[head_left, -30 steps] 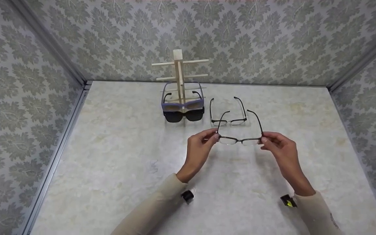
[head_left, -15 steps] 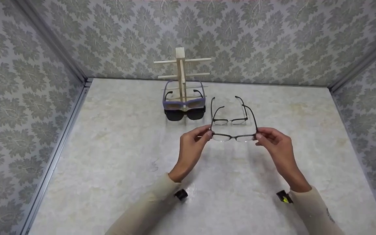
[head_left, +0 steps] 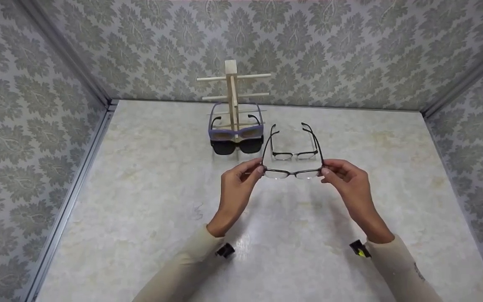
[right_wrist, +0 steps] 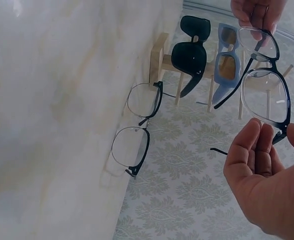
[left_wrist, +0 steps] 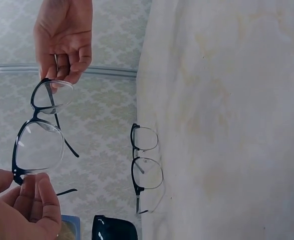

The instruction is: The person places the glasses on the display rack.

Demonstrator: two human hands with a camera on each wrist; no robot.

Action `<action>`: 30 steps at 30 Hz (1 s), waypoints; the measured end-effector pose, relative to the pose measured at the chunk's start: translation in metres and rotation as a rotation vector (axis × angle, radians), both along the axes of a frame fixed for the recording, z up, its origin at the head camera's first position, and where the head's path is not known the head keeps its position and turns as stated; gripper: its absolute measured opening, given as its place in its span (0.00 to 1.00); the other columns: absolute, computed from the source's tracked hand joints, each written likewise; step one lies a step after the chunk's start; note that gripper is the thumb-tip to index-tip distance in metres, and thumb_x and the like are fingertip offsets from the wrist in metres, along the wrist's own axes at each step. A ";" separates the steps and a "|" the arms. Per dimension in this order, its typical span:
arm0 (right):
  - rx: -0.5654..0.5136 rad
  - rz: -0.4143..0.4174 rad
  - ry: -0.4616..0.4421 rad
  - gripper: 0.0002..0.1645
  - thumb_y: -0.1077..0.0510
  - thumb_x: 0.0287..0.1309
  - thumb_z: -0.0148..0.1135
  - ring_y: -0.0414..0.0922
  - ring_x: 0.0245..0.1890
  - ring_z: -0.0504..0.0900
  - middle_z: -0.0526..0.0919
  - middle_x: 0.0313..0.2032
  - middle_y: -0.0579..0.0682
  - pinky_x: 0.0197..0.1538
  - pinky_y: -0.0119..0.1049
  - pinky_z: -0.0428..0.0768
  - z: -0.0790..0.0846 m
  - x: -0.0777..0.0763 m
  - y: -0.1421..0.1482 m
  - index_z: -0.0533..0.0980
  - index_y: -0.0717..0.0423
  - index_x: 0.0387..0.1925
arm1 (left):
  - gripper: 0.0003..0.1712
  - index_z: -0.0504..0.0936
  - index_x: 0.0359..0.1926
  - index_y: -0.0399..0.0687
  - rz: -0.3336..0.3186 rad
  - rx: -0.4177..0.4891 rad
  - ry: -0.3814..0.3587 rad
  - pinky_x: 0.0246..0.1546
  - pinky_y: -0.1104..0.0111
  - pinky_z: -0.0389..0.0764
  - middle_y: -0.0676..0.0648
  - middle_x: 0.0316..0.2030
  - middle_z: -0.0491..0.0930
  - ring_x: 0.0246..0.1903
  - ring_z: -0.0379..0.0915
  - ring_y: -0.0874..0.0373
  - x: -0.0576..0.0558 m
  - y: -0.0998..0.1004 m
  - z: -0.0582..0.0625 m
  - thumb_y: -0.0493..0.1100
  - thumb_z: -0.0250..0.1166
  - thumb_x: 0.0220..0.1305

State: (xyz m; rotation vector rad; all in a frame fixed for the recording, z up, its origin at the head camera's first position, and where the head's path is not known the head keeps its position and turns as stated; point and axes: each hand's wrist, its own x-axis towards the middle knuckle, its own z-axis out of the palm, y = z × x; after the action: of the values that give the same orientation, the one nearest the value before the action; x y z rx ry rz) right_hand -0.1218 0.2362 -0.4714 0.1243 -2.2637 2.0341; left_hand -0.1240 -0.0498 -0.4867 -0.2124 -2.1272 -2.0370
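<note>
A pair of dark-rimmed clear eyeglasses [head_left: 292,173] is held up above the table, its temples spread and pointing away. My left hand [head_left: 237,184] pinches the frame at its left hinge between thumb and fingers. At the opposite hinge my right hand [head_left: 350,182] pinches it the same way. The right wrist view shows the lens [right_wrist: 266,97] of these glasses, with the thumb and fingers at the frame's corner. Behind them a second pair of eyeglasses [head_left: 295,155], black along the top, rests on the table with temples unfolded; the held pair partly overlaps it in the head view.
A wooden display stand [head_left: 231,90] with crossbars rises at the back, left of the hands. Purple-framed glasses [head_left: 222,134] hang on it, with black sunglasses [head_left: 237,147] below. Patterned walls [head_left: 308,50] enclose the marbled table [head_left: 149,201].
Both hands have moved left and slightly away from the body, carrying the eyeglasses with them. The pair on the table and the glasses on the stand stay where they were.
</note>
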 end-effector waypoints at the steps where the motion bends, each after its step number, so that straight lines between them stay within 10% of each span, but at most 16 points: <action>1: -0.001 0.001 0.003 0.13 0.68 0.75 0.69 0.54 0.45 0.90 0.88 0.45 0.61 0.50 0.39 0.91 0.001 0.000 -0.001 0.85 0.67 0.57 | 0.15 0.89 0.60 0.33 0.002 0.000 0.004 0.51 0.64 0.91 0.42 0.46 0.93 0.45 0.92 0.52 0.001 -0.001 0.001 0.35 0.71 0.77; 30: -0.024 0.073 0.089 0.15 0.71 0.73 0.69 0.50 0.44 0.90 0.90 0.48 0.61 0.50 0.39 0.90 0.020 0.001 -0.035 0.85 0.66 0.58 | 0.16 0.88 0.61 0.30 0.060 0.074 0.085 0.54 0.62 0.90 0.39 0.48 0.91 0.47 0.91 0.50 0.024 -0.034 0.022 0.31 0.70 0.76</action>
State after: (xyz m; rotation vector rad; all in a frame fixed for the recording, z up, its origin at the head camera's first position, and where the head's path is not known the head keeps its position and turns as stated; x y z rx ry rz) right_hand -0.1211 0.2009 -0.4512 0.2947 -2.2125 2.0457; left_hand -0.1004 -0.0840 -0.4642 -0.2168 -1.9803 -2.0311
